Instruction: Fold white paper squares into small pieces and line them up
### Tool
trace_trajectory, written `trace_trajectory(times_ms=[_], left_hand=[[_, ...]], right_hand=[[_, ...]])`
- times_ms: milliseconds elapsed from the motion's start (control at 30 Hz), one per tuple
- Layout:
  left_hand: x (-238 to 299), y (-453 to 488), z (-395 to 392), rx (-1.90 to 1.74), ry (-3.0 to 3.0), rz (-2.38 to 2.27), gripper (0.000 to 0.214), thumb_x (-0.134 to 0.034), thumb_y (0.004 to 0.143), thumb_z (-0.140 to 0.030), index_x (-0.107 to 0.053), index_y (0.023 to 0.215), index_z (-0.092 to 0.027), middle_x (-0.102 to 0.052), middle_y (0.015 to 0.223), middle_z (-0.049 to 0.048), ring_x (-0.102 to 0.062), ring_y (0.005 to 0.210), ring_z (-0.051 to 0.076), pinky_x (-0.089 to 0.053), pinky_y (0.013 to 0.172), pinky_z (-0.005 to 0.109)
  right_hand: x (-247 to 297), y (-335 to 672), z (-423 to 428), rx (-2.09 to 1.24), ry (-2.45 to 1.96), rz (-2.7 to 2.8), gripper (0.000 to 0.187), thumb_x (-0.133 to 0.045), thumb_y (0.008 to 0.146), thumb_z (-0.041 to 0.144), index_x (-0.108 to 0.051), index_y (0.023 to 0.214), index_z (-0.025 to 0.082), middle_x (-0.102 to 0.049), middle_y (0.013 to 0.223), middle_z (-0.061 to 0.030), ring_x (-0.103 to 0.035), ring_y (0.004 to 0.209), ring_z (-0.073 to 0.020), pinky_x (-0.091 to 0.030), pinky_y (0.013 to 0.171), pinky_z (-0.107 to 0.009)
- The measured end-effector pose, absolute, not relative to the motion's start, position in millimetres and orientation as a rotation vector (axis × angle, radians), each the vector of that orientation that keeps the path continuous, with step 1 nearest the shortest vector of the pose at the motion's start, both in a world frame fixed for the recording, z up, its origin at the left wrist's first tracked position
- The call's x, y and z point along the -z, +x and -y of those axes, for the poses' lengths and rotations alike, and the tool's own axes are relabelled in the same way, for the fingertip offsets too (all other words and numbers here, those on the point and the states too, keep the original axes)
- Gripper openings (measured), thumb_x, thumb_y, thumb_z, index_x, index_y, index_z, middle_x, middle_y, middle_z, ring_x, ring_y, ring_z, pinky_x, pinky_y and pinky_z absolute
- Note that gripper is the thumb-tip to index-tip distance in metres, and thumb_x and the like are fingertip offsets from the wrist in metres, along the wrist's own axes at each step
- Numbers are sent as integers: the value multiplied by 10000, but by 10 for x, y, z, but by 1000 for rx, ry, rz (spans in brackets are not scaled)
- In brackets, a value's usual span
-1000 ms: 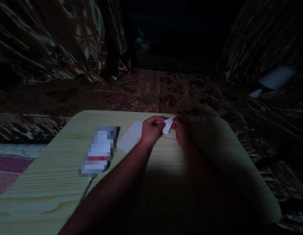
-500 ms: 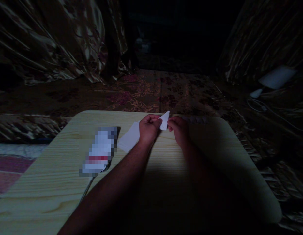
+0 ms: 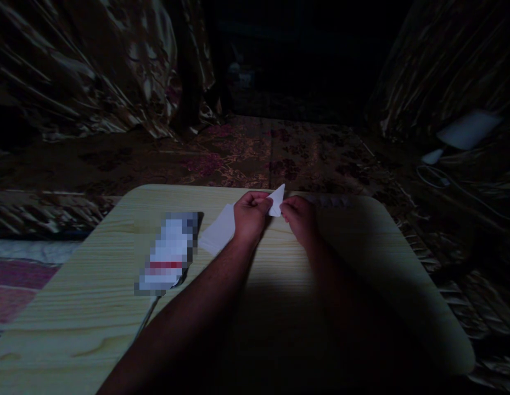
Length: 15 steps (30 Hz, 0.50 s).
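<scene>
With left hand (image 3: 250, 218) pinching the folded white paper (image 3: 276, 201) near the far edge of the desk (image 3: 90, 274), hold steady; with right hand (image 3: 301, 217) curled narrow at the paper's right side, cannot tell if gripping, align corners before pressing flat.

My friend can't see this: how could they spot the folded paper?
Find the wood-grain table, then the left hand and right hand near its far edge. The folded paper between them has a pointed tip, unlike the flat papers on the left.
</scene>
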<state>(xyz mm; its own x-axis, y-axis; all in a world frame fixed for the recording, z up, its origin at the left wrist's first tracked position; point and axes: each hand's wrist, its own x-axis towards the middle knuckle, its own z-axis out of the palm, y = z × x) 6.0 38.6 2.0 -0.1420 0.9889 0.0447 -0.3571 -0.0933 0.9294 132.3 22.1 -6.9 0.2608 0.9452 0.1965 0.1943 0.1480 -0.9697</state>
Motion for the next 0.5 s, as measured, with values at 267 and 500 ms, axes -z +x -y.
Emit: trace_trajectory(times_ms=[267, 500], left_hand=[[-45, 61, -383, -1542, 857, -979, 238, -798, 593, -229, -663, 777, -161, -642, 623, -31, -545, 537, 82, -424, 568, 215], [-48, 51, -414, -1588, 788, -957, 247, -796, 600, -226, -647, 785, -157, -624, 601, -42, -536, 523, 73, -421, 559, 204]], right_hand=[[106, 1305, -214, -727, -1336, 1295, 151, -605, 771, 329, -617, 691, 202, -557, 576, 38, -477, 549, -117, -374, 540, -245], [110, 1280, -214, -688, -1396, 1401, 344, -505, 896, 439, -535, 642, 208, -557, 575, 23, -493, 548, -117, -351, 531, -248]])
